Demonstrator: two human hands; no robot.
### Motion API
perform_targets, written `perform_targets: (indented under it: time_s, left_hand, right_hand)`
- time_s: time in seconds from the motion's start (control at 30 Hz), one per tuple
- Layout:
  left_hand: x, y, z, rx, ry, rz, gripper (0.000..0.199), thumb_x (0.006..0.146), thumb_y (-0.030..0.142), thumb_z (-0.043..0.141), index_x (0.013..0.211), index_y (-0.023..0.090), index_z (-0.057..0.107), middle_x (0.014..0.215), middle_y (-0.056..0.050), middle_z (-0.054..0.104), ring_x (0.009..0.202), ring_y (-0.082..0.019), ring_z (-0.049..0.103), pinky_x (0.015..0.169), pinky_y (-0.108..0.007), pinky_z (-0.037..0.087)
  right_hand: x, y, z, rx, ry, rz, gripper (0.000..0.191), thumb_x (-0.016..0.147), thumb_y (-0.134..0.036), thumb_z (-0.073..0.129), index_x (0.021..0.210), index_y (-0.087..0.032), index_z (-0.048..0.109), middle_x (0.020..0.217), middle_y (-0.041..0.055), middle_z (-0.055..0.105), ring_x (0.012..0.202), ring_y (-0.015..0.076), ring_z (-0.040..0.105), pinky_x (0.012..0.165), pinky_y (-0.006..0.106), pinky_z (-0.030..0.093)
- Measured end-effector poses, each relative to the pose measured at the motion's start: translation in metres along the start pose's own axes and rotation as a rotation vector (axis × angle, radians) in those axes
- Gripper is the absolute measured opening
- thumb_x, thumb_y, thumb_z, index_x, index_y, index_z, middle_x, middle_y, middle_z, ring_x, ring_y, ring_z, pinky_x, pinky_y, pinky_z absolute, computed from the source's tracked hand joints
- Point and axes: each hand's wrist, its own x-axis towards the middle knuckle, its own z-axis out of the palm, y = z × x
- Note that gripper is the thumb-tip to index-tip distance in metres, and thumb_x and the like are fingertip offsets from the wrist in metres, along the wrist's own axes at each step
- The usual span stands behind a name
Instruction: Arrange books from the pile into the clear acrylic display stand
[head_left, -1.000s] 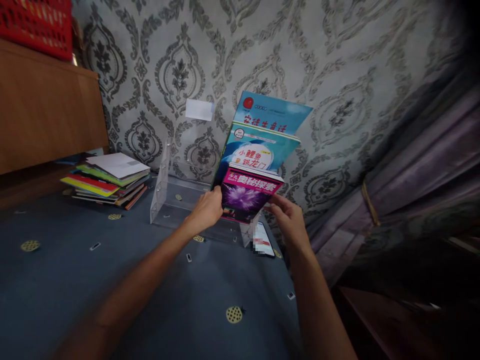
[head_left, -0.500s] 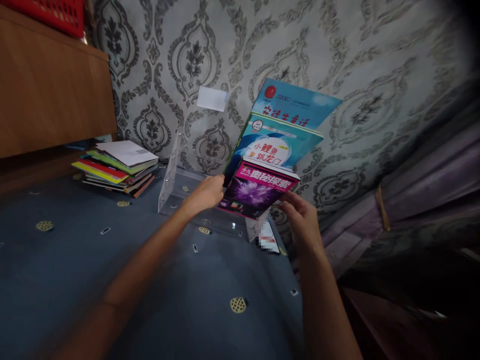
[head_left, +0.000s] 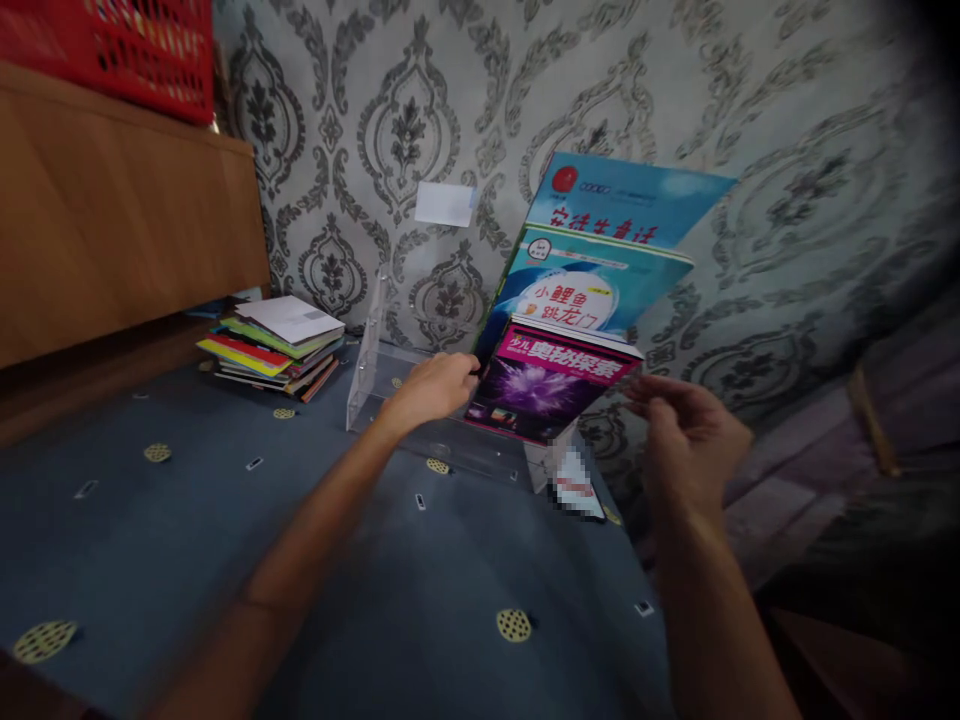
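Observation:
A clear acrylic rack (head_left: 366, 375) stands on the blue patterned cloth, against the wall. In its right part, books lean back in steps: a purple and pink book (head_left: 544, 385) in front, a teal book (head_left: 577, 290) behind it, and a taller blue book (head_left: 637, 200) at the back. My left hand (head_left: 435, 388) is closed at the left edge of the purple book; its fingertips are partly hidden. My right hand (head_left: 694, 430) hovers just right of that book, fingers bent and apart, nothing visible in them.
A pile of books and booklets (head_left: 281, 345) lies left of the rack. Beside the rack's right end is a white-faced item (head_left: 577, 485), partly blurred out. A wooden cabinet (head_left: 127, 220) bears a red basket (head_left: 157, 60). A purple curtain (head_left: 817, 470) hangs at right.
My right hand has drawn away to the right from the purple book's edge. My left hand stays at the books' left side. The whole view has shifted, with the scene further right.

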Motion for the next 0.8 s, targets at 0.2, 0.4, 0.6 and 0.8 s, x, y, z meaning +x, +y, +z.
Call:
perform_targets:
  time_s: [0.2,0.4,0.6,0.8]
  left_hand:
    - [-0.014,-0.033,-0.038,-0.267,0.279,-0.044,0.029,0.092,0.024,0.046,0.106,0.014,0.070,0.093,-0.007,0.076,0.079,-0.019,0.072,0.073,-0.029,0.055]
    - [-0.029,-0.054,-0.059,-0.488,0.419,-0.148,0.030,0.090,0.028,0.047,0.101,0.013,0.070,0.086,-0.008,0.075,0.067,-0.016,0.071,0.063,-0.025,0.054]
    - [-0.022,-0.020,-0.019,-0.163,0.243,-0.002,0.029,0.093,0.022,0.048,0.115,0.016,0.066,0.106,-0.011,0.075,0.103,-0.025,0.070,0.094,-0.040,0.052]
    - [-0.016,0.006,0.022,-0.094,0.130,0.012,0.042,0.093,0.012,0.042,0.133,0.008,0.050,0.122,-0.020,0.068,0.120,-0.028,0.062,0.103,-0.040,0.047]
  right_hand:
    - [-0.011,-0.029,0.000,-0.121,-0.009,-0.248,0.019,0.069,-0.021,0.051,0.070,-0.020,0.070,0.066,0.0013,0.066,0.061,0.0169,0.061,0.061,0.030,0.046]
    - [-0.030,-0.030,0.014,-0.180,-0.171,-0.466,0.020,0.085,-0.021,0.051,0.086,-0.021,0.071,0.084,0.0038,0.072,0.080,0.0200,0.068,0.076,0.035,0.053]
    - [-0.035,-0.006,0.015,-0.151,0.026,-0.281,0.029,0.087,-0.028,0.056,0.113,-0.020,0.067,0.110,0.0077,0.067,0.100,0.0229,0.065,0.092,0.042,0.051]
    - [-0.016,0.009,0.022,0.119,0.012,-0.005,0.046,0.086,-0.051,0.059,0.119,-0.019,0.065,0.125,0.0101,0.066,0.121,0.0269,0.060,0.108,0.051,0.042]
